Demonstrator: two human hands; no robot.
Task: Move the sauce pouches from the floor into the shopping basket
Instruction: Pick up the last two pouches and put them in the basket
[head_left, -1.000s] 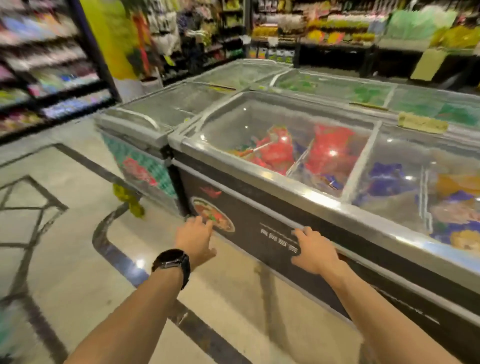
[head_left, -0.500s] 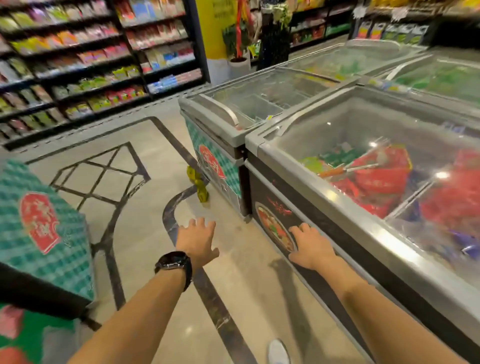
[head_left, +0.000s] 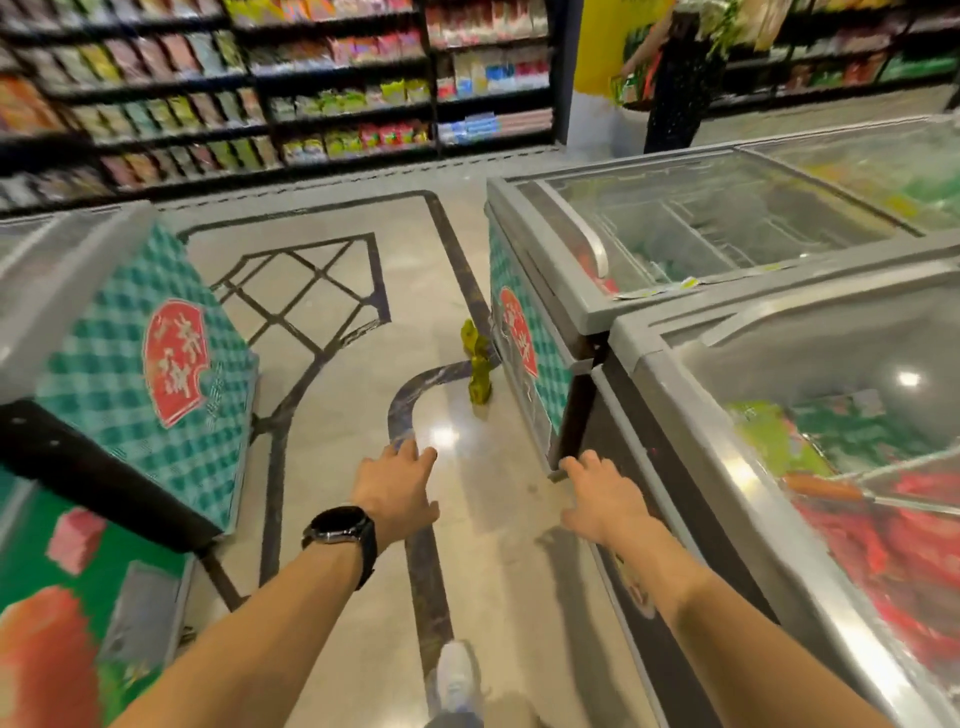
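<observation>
Yellow-green sauce pouches (head_left: 478, 362) stand in a short row on the shiny floor, close against the base of the right-hand chest freezer. My left hand (head_left: 399, 491), with a black watch on the wrist, is stretched forward with relaxed fingers and holds nothing; the pouches lie ahead of it and slightly right. My right hand (head_left: 602, 496) is also held out empty with loose fingers, beside the freezer's front corner. No shopping basket is in view.
Chest freezers (head_left: 587, 312) with glass lids line the right side, and another freezer (head_left: 130, 332) stands at the left. Stocked shelves (head_left: 311, 93) run along the back. A person (head_left: 675, 78) stands far behind the freezers. My shoe (head_left: 457, 675) shows at the bottom.
The view has swung left and forward along the aisle; the pouches now sit nearer the middle and closer. Both hands stay outstretched and empty.
</observation>
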